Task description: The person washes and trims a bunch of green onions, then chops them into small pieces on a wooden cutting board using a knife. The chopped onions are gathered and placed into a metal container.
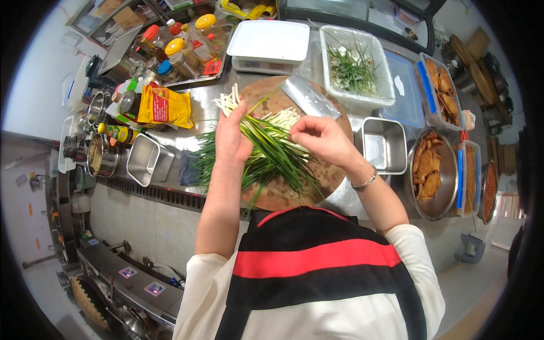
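Observation:
My left hand (231,136) grips a bunch of thin green onions or chives (265,134), white root ends pointing up and away, green leaves trailing to the right. Close to those leaves, my right hand (327,140) has thumb and fingertips pinched together; whether a strand is between them cannot be made out. Beneath both hands a larger pile of the same greens (259,168) spreads over a round wooden chopping board (333,180) and past its left side. A cleaver (310,97) lies flat at the board's far side, its broad blade showing.
Steel containers stand left (149,160) and right (383,146) of the board. Behind are a lidded white box (267,40) and a lined tub (361,91) holding greens. A bowl (433,204) of browned meat pieces sits right; seasoning jars (182,53) and a yellow packet (165,104) stand left.

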`<state>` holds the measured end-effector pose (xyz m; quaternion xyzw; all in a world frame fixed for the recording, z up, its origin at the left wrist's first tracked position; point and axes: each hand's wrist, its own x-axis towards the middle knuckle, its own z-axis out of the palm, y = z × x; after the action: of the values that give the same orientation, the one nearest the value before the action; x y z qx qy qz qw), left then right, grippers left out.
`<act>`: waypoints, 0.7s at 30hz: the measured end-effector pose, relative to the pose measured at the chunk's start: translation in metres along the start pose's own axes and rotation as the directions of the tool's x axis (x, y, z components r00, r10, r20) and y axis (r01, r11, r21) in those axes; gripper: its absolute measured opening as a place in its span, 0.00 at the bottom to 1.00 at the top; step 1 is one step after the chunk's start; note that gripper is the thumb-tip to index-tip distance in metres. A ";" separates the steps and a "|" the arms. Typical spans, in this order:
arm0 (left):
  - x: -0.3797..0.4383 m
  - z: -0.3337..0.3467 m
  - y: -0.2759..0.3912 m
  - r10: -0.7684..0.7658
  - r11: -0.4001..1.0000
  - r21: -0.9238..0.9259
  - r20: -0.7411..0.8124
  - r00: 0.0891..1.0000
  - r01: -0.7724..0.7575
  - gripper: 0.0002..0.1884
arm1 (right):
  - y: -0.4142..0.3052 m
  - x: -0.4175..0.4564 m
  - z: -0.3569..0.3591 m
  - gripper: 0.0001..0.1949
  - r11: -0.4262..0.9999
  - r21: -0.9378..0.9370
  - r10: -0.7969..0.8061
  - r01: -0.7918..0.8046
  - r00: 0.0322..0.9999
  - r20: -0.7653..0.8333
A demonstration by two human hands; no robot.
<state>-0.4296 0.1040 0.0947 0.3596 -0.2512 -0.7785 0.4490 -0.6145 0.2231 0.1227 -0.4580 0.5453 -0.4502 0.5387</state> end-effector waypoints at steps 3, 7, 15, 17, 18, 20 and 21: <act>0.003 -0.003 0.002 -0.058 0.991 -0.120 0.048 0.997 0.063 0.15 | 0.012 0.004 0.002 0.05 0.771 -0.386 -0.546 0.507 0.837 0.008; -0.007 0.002 0.011 -0.116 0.974 -0.182 0.124 0.985 0.138 0.14 | 0.009 0.008 -0.003 0.09 0.421 -0.790 -0.706 0.446 0.708 0.024; -0.012 0.008 0.006 -0.063 0.978 -0.165 0.334 0.940 0.124 0.18 | -0.009 0.014 -0.004 0.06 0.840 -0.317 -0.497 0.440 0.859 -0.125; -0.014 0.011 0.004 -0.046 0.988 -0.120 0.340 0.939 0.092 0.20 | -0.017 0.013 0.006 0.05 0.881 -0.254 -0.428 0.399 0.901 -0.070; -0.015 0.013 0.003 -0.035 0.992 -0.100 0.343 0.939 0.074 0.20 | -0.016 0.015 0.011 0.05 0.877 -0.219 -0.450 0.427 0.891 -0.066; -0.017 0.016 0.002 -0.024 0.996 -0.072 0.360 0.933 0.053 0.20 | -0.014 0.018 0.011 0.05 0.890 -0.257 -0.406 0.377 0.911 -0.069; -0.016 0.015 0.001 -0.020 0.996 -0.074 0.339 0.941 0.048 0.20 | -0.013 0.019 0.012 0.06 0.896 -0.273 -0.382 0.351 0.922 -0.069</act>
<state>-0.4355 0.1185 0.1095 0.2065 -0.2864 -0.8458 0.4000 -0.6019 0.2018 0.1318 -0.5902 0.5341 -0.4964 0.3465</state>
